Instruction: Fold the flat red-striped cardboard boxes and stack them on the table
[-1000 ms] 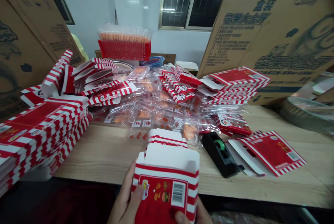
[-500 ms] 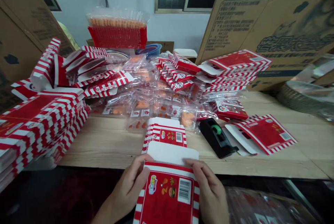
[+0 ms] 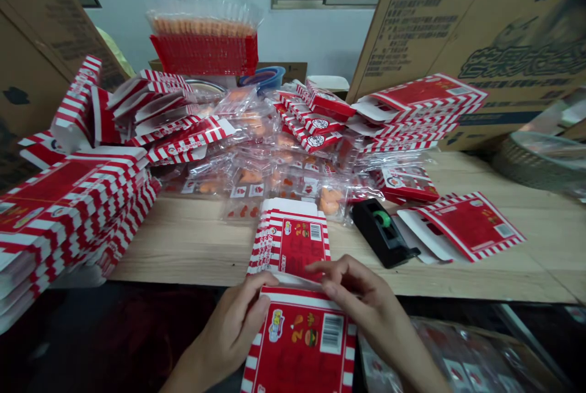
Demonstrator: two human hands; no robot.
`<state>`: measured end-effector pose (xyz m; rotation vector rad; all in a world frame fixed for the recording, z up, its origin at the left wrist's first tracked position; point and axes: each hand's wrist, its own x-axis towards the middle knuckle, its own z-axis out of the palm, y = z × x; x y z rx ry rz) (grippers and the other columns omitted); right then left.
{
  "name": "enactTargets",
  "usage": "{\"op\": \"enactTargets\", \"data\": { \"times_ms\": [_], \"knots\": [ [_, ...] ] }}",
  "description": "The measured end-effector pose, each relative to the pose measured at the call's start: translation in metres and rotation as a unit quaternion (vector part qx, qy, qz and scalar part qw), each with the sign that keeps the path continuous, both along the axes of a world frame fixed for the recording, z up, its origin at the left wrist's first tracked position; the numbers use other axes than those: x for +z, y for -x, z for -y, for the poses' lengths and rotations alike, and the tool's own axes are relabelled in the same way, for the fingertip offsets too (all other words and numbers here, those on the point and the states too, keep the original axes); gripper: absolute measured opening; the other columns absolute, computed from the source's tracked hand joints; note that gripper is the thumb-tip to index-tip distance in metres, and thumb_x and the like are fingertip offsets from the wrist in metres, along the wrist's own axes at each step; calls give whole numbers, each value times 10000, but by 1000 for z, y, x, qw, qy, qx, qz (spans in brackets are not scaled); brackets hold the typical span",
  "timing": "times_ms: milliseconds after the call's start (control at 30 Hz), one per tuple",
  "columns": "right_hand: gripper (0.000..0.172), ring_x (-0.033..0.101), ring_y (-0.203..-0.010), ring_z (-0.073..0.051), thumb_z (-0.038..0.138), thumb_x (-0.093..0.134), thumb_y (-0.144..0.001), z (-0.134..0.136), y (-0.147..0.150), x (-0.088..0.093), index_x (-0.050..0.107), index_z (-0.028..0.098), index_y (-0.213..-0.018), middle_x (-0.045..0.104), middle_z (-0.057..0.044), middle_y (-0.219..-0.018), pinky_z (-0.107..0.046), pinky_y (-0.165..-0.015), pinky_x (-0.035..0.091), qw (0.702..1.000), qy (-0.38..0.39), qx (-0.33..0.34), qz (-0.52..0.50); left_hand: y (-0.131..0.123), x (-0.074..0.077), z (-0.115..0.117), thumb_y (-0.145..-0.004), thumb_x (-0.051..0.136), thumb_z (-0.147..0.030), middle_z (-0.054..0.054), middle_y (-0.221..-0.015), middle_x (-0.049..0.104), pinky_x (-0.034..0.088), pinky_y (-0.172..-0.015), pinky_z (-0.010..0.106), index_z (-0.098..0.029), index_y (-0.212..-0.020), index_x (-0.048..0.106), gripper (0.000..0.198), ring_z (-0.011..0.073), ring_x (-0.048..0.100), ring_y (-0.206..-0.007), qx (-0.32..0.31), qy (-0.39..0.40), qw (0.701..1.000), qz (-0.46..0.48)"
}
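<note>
A red cardboard box (image 3: 300,353) with white stripes, a barcode and food pictures is in front of me at the table's near edge. My left hand (image 3: 231,323) grips its upper left corner, thumb on the printed face. My right hand (image 3: 366,298) is closed at the upper right, its thumb and fingers on the white end flap (image 3: 295,280), which is tilted over the opening. Just beyond lies a pile of similar boxes (image 3: 300,240), partly covered by my right fingers. The inside of the held box is hidden.
A black tape dispenser (image 3: 384,234) stands to the right, beside an open-ended box (image 3: 473,225). Striped boxes (image 3: 77,198) are stacked at left, more (image 3: 425,100) at back right. Clear bags with orange pieces (image 3: 332,198) cover the middle. Large cartons (image 3: 458,33) rise on both sides.
The box's white end flap, upright before, is now folded down toward the opening. My right hand has moved from the box's right edge up onto the flap. My left hand keeps its grip.
</note>
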<state>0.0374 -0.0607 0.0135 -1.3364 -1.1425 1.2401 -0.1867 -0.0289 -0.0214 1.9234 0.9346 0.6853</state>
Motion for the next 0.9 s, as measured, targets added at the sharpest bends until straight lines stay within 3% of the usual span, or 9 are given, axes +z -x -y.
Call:
{"op": "enactTargets", "data": {
  "times_ms": [100,200,300,400,500,600,700,767,900],
  "knots": [
    [141,639,-763,-172,328,600,-804,-10,-6,10,642,195,-821,694,-26,-806,-250,-672,494,996,10,33,79,-1,-3,5,-935,412,-207,-12,-1137,644,444,-860,172,-312,-1216,448,303,128,615,-993,8,-71,997,-15],
    [146,613,-701,-150,321,586,-806,-13,-13,19,659,200,-771,674,-7,-741,-229,-628,478,990,7,66,122,-1,-9,9,-925,438,-216,25,-1195,627,467,-862,204,-296,-1293,380,381,151,620,-1021,22,-87,996,-10],
    [123,629,-761,-153,302,652,-758,-12,-16,25,668,208,-836,689,-7,-805,-229,-668,495,988,33,112,99,0,-13,10,-932,422,-222,39,-1125,661,498,-798,220,-273,-1252,399,325,158,646,-949,4,-56,998,12],
    [218,636,-890,-167,292,651,-765,-12,-14,26,662,213,-967,699,-26,-960,-251,-754,505,984,73,145,72,0,-12,11,-939,417,-225,29,-1095,675,502,-785,221,-277,-1208,424,275,152,648,-927,-9,-14,999,36],
    [135,641,-786,-150,304,629,-789,-14,-10,22,669,190,-851,704,-12,-847,-229,-685,502,982,92,146,79,-3,-10,15,-944,419,-274,34,-1102,671,506,-783,229,-276,-1224,428,280,156,651,-918,14,19,996,83],
    [99,633,-723,-135,273,624,-800,-13,-5,16,670,186,-795,700,3,-774,-211,-647,490,987,58,100,108,-6,-7,15,-957,385,-299,72,-1192,638,490,-868,276,-261,-1403,221,476,184,626,-1025,5,45,992,116],
    [111,657,-764,-136,282,626,-816,-9,-2,15,708,210,-839,729,4,-823,-202,-682,507,988,32,107,102,-3,-5,11,-969,352,-266,76,-1269,597,483,-900,284,-275,-1466,-17,620,179,607,-1072,-32,66,993,92],
    [126,674,-773,-131,303,633,-822,-6,-3,18,726,238,-875,742,10,-851,-189,-689,522,987,16,135,90,1,-4,8,-963,372,-249,56,-1320,559,484,-898,262,-310,-1468,45,605,173,598,-1090,-36,55,996,57],
    [222,681,-897,-129,261,584,-869,0,-10,27,694,307,-1056,735,8,-1005,-199,-788,532,974,-42,197,104,10,-7,11,-934,443,-228,10,-1307,574,460,-927,222,-330,-1381,360,467,165,590,-1106,-6,-29,1000,5]
  ]
}}
